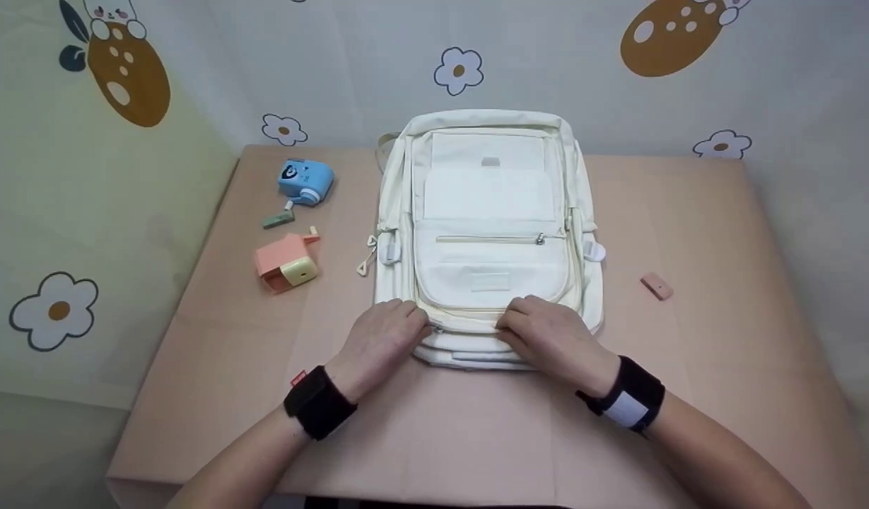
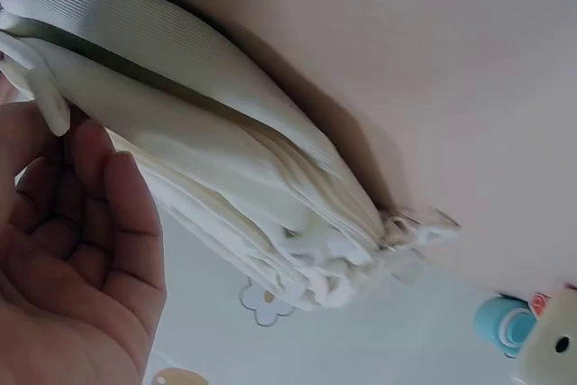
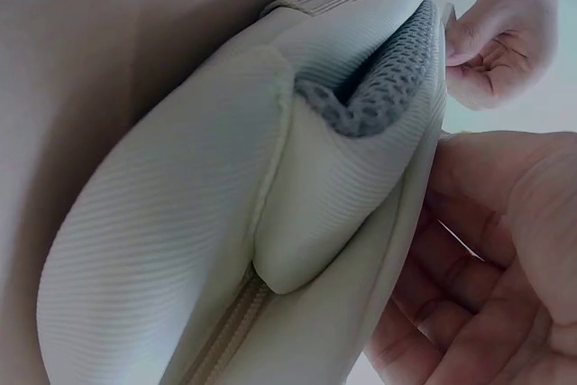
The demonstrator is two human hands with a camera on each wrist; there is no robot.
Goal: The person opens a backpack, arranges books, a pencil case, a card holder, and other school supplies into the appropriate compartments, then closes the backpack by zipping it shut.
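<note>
A cream backpack [image 1: 489,191] lies flat on the table, its front side up and its bottom toward me. At the lower left of the front, my left hand [image 1: 385,339] pinches a small cream zipper pull [image 2: 52,105] between thumb and fingertips. My right hand [image 1: 558,343] pinches the fabric edge at the bottom of the backpack, right of the middle, with curled fingers. In the right wrist view, a zipper track [image 3: 230,326] and a grey mesh lining [image 3: 388,78] show beside that hand.
Left of the backpack are a blue box with a crank [image 1: 305,181], a small green block [image 1: 278,218] and a pink-and-yellow box with a crank [image 1: 286,263]. A small pink block [image 1: 657,285] lies to the right. Behind the table [image 1: 696,212] hangs a patterned curtain [image 1: 370,63].
</note>
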